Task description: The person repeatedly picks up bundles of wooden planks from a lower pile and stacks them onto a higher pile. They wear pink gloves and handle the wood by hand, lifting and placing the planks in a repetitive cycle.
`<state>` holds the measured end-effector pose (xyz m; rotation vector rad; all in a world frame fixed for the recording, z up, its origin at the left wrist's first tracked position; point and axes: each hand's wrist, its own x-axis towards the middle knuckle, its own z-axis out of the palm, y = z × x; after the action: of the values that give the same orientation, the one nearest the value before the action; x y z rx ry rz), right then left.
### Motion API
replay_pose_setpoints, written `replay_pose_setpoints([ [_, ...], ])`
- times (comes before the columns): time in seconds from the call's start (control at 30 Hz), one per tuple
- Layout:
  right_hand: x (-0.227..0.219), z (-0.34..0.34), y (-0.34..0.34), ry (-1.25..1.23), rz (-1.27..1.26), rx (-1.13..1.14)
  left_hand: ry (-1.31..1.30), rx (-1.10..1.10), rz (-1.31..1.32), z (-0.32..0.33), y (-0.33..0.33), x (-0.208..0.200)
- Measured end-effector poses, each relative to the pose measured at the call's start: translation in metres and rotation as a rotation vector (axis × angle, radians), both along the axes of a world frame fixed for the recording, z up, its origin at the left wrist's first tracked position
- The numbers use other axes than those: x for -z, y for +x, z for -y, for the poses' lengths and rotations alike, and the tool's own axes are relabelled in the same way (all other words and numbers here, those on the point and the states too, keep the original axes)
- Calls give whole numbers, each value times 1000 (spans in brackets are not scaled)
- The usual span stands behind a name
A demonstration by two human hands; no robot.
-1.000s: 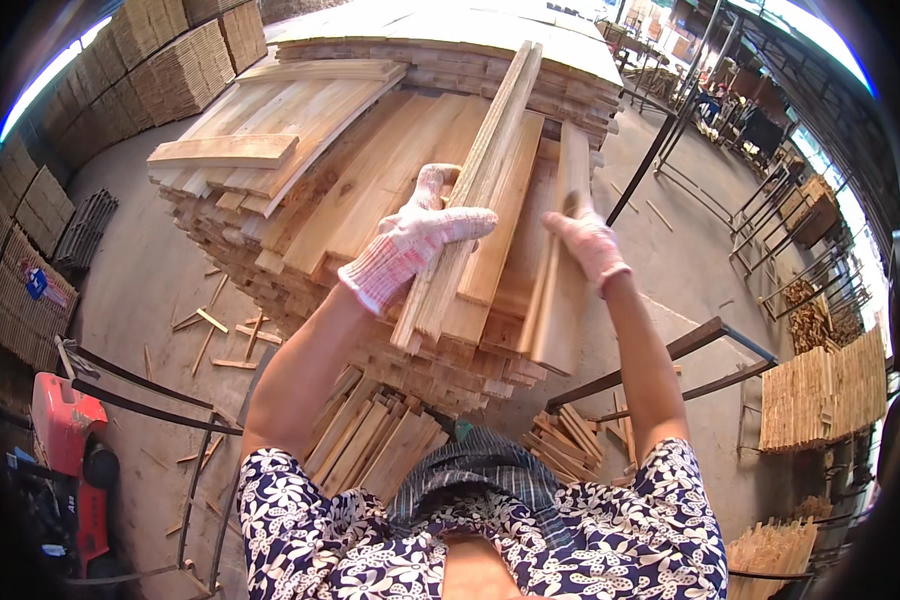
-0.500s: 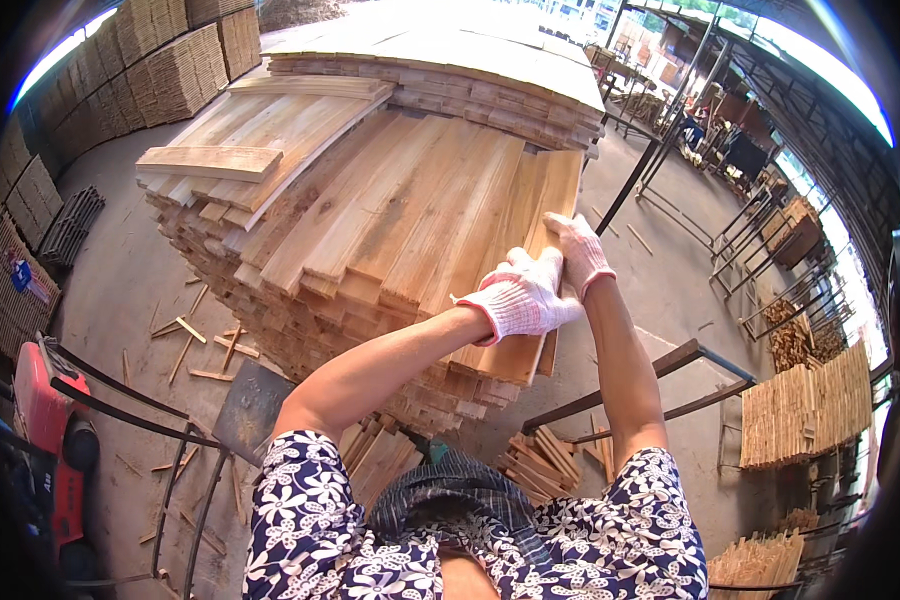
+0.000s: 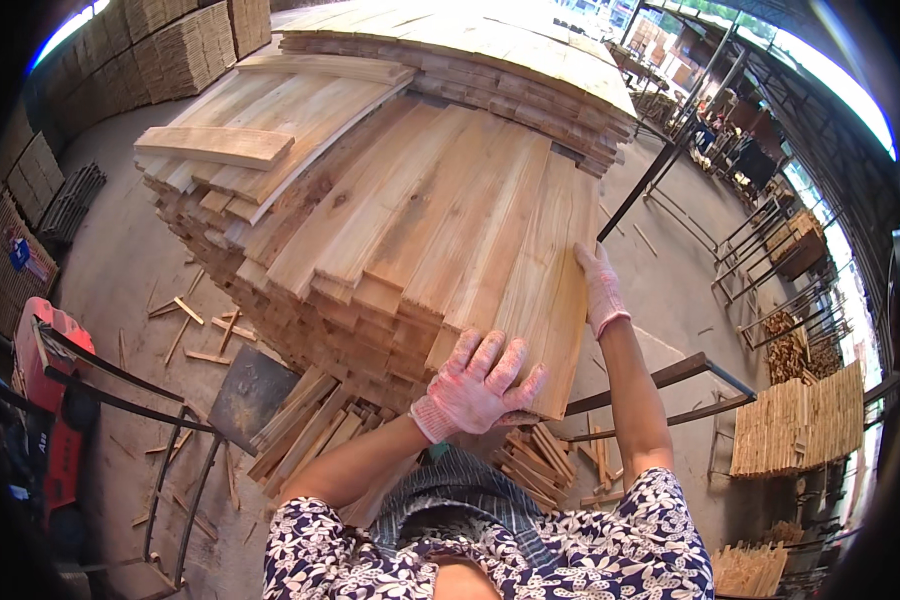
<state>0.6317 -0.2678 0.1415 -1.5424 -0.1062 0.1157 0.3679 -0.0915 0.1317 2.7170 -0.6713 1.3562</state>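
A broad stack of sawn wooden boards [image 3: 410, 230] stands in front of me, its top boards side by side. My left hand [image 3: 480, 385], in a white and pinkish knit glove, lies with fingers spread against the near ends of the boards at the right corner. Holding nothing, my gloved right hand [image 3: 600, 285] rests along the outer edge of the rightmost board [image 3: 560, 260], its fingers extended and partly hidden.
A loose short board [image 3: 215, 146] lies across a raised layer at the stack's left. Behind is a higher board pile [image 3: 470, 75]. Wood scraps [image 3: 185, 315] litter the floor at left. A red machine [image 3: 60, 410] stands lower left, metal rails [image 3: 660, 385] at right.
My left hand has left the board's top and moved toward me to the near ends, fingers spreading. My right hand has slid slightly nearer along the edge. The rightmost board now sits beside its neighbour.
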Motion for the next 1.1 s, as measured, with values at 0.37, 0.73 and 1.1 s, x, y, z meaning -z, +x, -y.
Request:
replay_pose_setpoints([
  [0.37,-37,-2,14,-996,791,422,-216,123,-98,-11,25,-39],
  [0.73,58,-146,-326,-664,535,-1139,-1471,-953,-609,-128,-284,185],
  [1.1,445,-132,-323,-1395,-15,-1916,-2134,-1217,-1222,57,-378,399],
])
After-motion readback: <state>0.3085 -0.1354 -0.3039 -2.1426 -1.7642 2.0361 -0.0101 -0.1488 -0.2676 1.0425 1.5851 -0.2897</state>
